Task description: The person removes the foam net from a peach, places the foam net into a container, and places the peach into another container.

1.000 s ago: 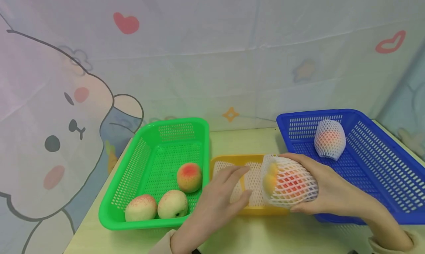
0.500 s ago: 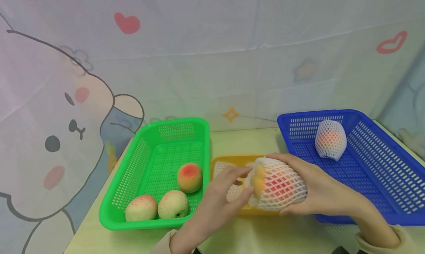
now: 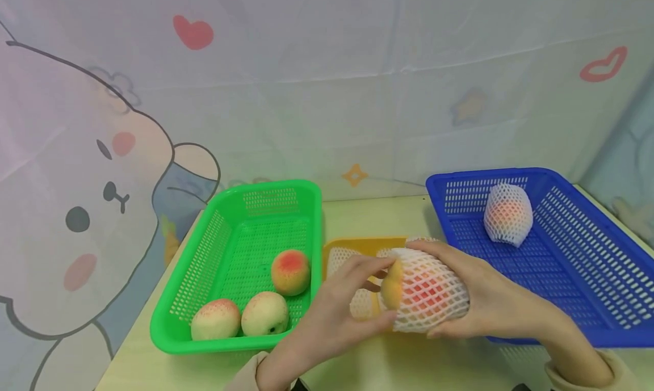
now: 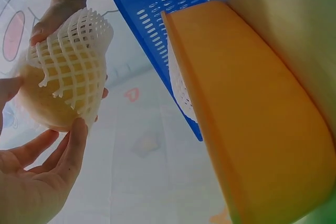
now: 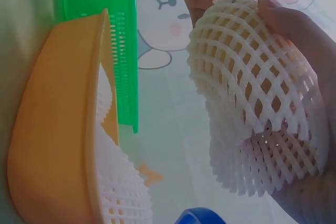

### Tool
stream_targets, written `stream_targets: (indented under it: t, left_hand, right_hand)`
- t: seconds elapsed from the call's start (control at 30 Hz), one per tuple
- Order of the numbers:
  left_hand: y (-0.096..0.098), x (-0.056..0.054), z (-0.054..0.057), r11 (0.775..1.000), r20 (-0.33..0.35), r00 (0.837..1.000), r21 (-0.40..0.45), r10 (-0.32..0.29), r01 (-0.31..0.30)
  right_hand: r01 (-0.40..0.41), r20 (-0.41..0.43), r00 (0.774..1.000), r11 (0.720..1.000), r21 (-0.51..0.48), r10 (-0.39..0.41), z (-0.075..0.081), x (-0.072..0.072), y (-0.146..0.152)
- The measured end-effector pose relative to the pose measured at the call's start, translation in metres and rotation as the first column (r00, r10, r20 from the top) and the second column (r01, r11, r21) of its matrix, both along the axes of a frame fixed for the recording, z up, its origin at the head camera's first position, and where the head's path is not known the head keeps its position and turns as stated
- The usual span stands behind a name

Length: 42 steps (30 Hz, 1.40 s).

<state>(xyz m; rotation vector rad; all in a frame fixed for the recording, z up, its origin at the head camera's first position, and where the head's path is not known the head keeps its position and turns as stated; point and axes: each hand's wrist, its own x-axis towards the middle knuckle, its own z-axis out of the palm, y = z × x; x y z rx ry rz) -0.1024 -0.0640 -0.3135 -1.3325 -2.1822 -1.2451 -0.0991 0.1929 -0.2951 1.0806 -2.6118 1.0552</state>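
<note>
Above the yellow tray, a peach [image 3: 392, 287] sits mostly inside a white foam net sleeve [image 3: 434, 297], its bare end facing left. My right hand [image 3: 487, 297] grips the netted part from the right side. My left hand [image 3: 339, 308] pinches the bare end between thumb and fingertips. In the left wrist view, a fingertip touches the peach [image 4: 44, 103] at the edge of the net [image 4: 76, 66]. The right wrist view shows the sleeve's loose, empty end [image 5: 268, 161] hanging past the fruit on the right hand's side.
A green basket [image 3: 176, 283] on the left holds three bare peaches [image 3: 290, 273]. Foam nets [image 3: 339, 257] lie in the yellow tray [image 3: 357, 244] in the middle. To the right, a blue basket [image 3: 557, 289] contains one netted peach [image 3: 508, 214].
My right hand has carried the netted peach leftward to my left hand. The left fingers, apart from it a second ago, now touch its bare end.
</note>
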Motion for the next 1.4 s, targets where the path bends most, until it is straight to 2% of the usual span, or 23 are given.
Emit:
stream_targets:
  t: [0.17,0.33,0.53,0.8,1.1,1.27,1.4]
  left_hand:
    - [-0.001,0.0,-0.001,0.999,-0.001,1.0,-0.052,-0.012,0.012]
    - [-0.001,0.0,-0.002,0.993,-0.018,1.0,-0.119,0.007,-0.01]
    - [0.0,0.001,-0.001,0.988,0.017,0.999,-0.152,0.042,-0.039]
    - [-0.001,0.001,-0.002,0.987,-0.055,0.997,-0.147,0.059,-0.066]
    - [-0.001,0.001,-0.001,0.986,-0.082,0.993,-0.135,0.089,-0.1]
    - [-0.002,0.002,0.0,0.99,-0.062,0.994,-0.101,0.09,-0.096]
    - [-0.003,0.002,0.003,0.994,-0.027,0.996,-0.065,0.089,-0.091]
  right_hand:
    - [-0.028,-0.013,1.0,1.0,0.0,0.028,-0.002,0.0,-0.003]
    - [-0.076,0.001,0.997,0.997,-0.034,0.076,-0.004,0.0,-0.007]
    - [-0.076,-0.027,0.997,0.996,-0.049,0.075,-0.007,0.001,-0.01]
    - [-0.069,-0.039,0.997,0.997,-0.043,0.067,-0.007,0.002,-0.012]
    - [-0.075,0.0,0.997,0.997,-0.014,0.075,-0.005,0.002,-0.014]
    - [-0.075,0.007,0.997,0.997,-0.018,0.075,-0.005,0.001,-0.012]
    - [-0.037,0.014,0.999,0.999,-0.027,0.037,-0.004,0.0,-0.008]
